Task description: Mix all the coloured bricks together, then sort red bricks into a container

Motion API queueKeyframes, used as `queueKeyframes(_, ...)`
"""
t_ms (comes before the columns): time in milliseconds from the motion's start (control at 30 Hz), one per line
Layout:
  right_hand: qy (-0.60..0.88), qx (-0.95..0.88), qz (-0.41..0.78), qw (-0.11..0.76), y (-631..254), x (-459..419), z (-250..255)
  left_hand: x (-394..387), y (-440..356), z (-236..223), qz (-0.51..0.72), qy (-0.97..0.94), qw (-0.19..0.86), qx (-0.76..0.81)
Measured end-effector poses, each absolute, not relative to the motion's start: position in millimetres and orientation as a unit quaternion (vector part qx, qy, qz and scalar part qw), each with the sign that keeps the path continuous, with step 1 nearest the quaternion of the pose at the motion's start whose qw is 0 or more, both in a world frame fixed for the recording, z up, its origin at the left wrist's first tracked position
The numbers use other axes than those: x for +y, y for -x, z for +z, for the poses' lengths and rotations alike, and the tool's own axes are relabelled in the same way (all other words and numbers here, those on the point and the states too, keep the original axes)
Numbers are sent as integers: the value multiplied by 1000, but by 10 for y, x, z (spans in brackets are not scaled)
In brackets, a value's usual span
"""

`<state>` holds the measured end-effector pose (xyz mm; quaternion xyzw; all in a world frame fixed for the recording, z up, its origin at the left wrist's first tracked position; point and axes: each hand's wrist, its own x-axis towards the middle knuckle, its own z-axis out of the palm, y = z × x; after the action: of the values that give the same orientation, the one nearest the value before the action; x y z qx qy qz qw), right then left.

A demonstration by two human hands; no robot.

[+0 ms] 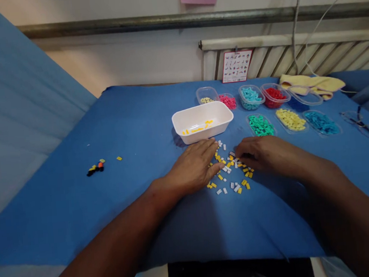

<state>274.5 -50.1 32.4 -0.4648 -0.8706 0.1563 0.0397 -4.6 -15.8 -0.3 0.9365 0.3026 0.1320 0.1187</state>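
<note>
A scatter of small yellow and white bricks (231, 173) lies on the blue table cover (132, 130) in front of me. My left hand (195, 167) rests palm down on the pile's left side, fingers stretched toward the bricks. My right hand (265, 155) lies on the right side with its fingers curled and pinched at the pile; what they hold, if anything, is too small to make out. Just beyond the pile stands a white rectangular tub (202, 120) with a few yellow bricks inside.
Several clear tubs of sorted bricks (pink, light blue, red, green, yellow, blue) (261, 125) line the back right. A yellow cloth (312, 85) and eyeglasses (364, 126) lie at far right. A few loose dark, orange and yellow pieces (96, 167) sit at left.
</note>
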Motion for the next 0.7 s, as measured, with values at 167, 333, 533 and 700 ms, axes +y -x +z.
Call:
queueKeyframes(167,483,-865,133,21,-2768,-488,299,-129,71,51,153,-916,120,350)
queueKeyframes(333,507,-853,125,17,-2760,-459,268,-87,104,65,132,-912,105,374)
queueKeyframes(533,514,-823,170,172,-2731,-474,339,-105,87,70,118,-899,65,417)
queueKeyframes(700,526,-753,238,317,-2649,-515,351,-123,84,97,77,-889,57,449)
